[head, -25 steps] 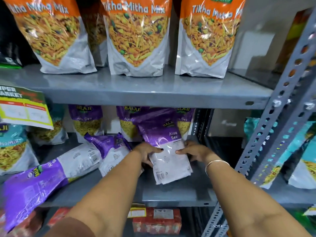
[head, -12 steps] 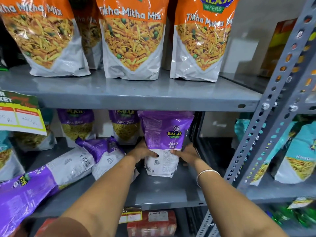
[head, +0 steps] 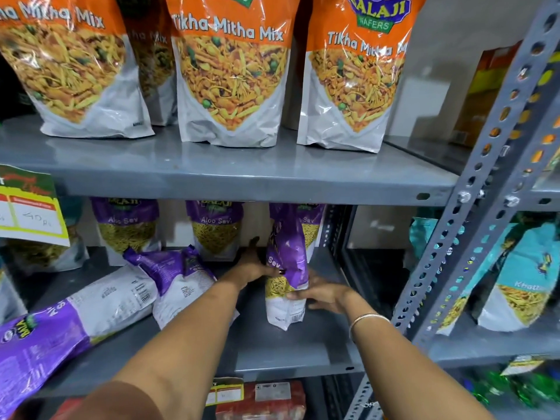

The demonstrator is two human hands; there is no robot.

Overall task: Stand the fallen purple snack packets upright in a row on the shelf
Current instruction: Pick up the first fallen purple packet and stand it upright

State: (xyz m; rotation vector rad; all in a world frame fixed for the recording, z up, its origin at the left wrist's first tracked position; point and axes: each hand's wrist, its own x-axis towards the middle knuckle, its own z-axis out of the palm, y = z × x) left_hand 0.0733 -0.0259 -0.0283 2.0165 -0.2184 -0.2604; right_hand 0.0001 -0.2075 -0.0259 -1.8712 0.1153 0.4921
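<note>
A purple Aloo Sev packet [head: 286, 262] stands upright, turned edge-on, on the grey middle shelf [head: 291, 350]. My left hand [head: 254, 265] grips its left side and my right hand [head: 321, 294] holds its lower right. Two more purple packets lie fallen to the left: one [head: 178, 280] beside my left forearm, another long one [head: 69, 319] pointing toward the front-left corner. Three purple packets stand upright along the back: left [head: 125, 225], middle [head: 216, 228], and one [head: 310, 228] partly hidden behind the held packet.
The upper shelf [head: 212, 174] hangs low over the packets, carrying orange Tikha Mitha Mix bags [head: 230, 71]. A perforated steel upright [head: 472, 213] bounds the right side. A price card [head: 28, 207] hangs at left. Teal packets [head: 521, 277] fill the neighbouring bay.
The packet went from lying flat on the shelf to standing upright between both hands, then turned edge-on and moved slightly back. The view has shifted closer and downward.
</note>
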